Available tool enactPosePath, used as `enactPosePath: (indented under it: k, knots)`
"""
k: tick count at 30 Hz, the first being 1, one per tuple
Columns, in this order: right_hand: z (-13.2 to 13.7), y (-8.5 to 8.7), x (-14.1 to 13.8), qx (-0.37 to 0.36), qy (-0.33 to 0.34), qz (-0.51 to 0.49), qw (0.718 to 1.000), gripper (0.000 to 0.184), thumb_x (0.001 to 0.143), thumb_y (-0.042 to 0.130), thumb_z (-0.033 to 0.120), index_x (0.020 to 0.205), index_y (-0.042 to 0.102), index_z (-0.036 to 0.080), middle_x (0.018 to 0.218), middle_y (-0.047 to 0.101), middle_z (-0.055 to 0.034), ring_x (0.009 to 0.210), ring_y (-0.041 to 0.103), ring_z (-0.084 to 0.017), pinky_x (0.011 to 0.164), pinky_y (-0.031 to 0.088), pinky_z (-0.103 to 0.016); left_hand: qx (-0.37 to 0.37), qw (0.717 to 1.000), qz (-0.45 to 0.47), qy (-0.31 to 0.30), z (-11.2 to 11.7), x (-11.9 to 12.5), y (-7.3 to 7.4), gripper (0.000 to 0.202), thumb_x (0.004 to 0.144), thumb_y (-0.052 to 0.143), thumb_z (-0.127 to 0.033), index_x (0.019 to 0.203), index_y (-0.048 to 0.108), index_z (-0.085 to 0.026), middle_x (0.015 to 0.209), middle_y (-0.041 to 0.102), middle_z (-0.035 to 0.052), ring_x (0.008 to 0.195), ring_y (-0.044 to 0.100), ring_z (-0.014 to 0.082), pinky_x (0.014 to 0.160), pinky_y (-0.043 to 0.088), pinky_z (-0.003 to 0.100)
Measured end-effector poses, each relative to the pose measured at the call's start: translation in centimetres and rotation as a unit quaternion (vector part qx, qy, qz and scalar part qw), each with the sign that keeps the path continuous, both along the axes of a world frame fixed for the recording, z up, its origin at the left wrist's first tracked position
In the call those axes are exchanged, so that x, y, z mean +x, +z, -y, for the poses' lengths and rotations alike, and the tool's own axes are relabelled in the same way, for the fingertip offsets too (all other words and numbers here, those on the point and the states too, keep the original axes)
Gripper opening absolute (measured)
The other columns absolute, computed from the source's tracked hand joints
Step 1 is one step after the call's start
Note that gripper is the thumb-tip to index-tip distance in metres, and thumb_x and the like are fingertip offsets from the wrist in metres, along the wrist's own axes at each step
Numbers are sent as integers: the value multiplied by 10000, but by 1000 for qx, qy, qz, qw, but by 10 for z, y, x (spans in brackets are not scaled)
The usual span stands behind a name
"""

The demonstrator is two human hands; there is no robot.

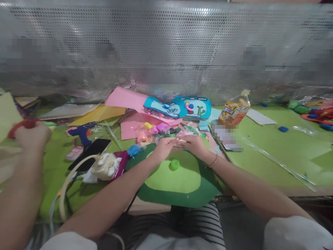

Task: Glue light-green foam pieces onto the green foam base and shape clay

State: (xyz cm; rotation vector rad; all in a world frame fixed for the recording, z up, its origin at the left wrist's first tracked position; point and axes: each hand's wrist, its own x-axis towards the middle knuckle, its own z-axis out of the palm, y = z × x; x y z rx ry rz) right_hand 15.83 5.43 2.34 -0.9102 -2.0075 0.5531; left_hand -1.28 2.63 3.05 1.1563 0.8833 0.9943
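My left hand (164, 148) and my right hand (194, 145) meet in front of me, fingertips pinched close together. Something small and pale shows between them, too small to name. Below the hands lies a dark green sheet (166, 200) with a light green rounded shape (158, 180) on it. A bright green lump (174, 164), looking like modelling clay, sits on the light green shape. Just beyond my fingers are clear plastic wraps and coloured clay lumps, among them an orange-pink one (142, 136) and a blue one (134, 150).
At left another person's hand (33, 133) grips a red-handled tool. A blue glue gun (82, 133), a black phone (91, 154) and a power strip (106, 166) with a cable lie nearby. Blue decorated cutouts (179, 107), a bottle (235, 110) and clear sticks (278, 163) are further off. A perforated metal screen (166, 45) stands behind.
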Motion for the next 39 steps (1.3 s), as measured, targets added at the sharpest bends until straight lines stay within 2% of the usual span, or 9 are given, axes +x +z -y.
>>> enactPosePath:
  k: [4,9,13,17,24,27,32,35,39]
  knots:
    - [-2,13,11,-50,-88,-118,988,272,804,576,390,882,721,172,765,714,-64,659,645,-193,618,522,-317,-80,988,134,1,1,0,9,228,871,489,-247,947,642,-96,937,704,139,904,663,210,914,459,359]
    - [3,10,6,-15,49,-52,997,634,730,688,344,1317,478,230,1171,630,-98,1034,600,-224,839,498,-357,-155,956,236,-78,6,2,12,322,889,367,-257,965,629,-86,1006,670,133,878,643,181,919,454,347]
    - [6,0,-7,12,80,27,996,417,717,704,344,1100,648,189,1032,674,-110,913,619,-222,784,489,-327,-170,954,227,-94,11,3,7,263,885,422,-264,927,630,-109,845,662,76,713,613,124,931,444,328]
    - [10,1,-10,-67,65,-3,996,248,784,613,349,901,698,148,752,678,-54,662,588,-159,593,453,-250,-152,963,201,-99,12,6,4,269,869,514,-340,923,641,-110,813,670,79,828,638,164,953,430,355]
    - [13,9,-12,-160,3,-75,984,353,814,522,428,629,640,151,566,575,-2,527,504,-115,478,386,-218,-47,985,107,-131,10,10,-4,342,693,743,-304,973,663,-124,1010,688,120,1005,626,221,1006,379,397]
    - [10,12,-9,-178,-36,-140,973,411,845,453,504,767,660,158,648,617,-26,576,560,-139,503,432,-237,-50,984,105,-135,9,8,-2,370,659,769,-271,988,669,-135,1036,683,115,1050,608,218,1023,363,378]
    - [8,11,-4,-104,64,-90,988,474,756,618,354,1200,549,202,1090,645,-90,967,606,-199,748,496,-298,-75,973,178,-128,12,4,8,329,657,739,-151,977,665,-141,1036,677,87,1001,619,183,1019,373,341]
    - [7,3,-5,-32,65,19,997,319,703,652,219,1020,642,187,952,675,-57,847,610,-175,706,467,-267,-88,974,166,-128,12,4,6,250,708,711,-225,933,662,-126,967,685,95,921,636,175,985,399,350]
    - [7,-6,-8,-27,26,96,995,58,721,586,154,671,610,169,574,557,29,548,487,-106,488,336,-205,-78,986,96,-109,10,9,-4,278,701,733,-330,843,655,-105,875,693,99,912,640,198,963,411,382]
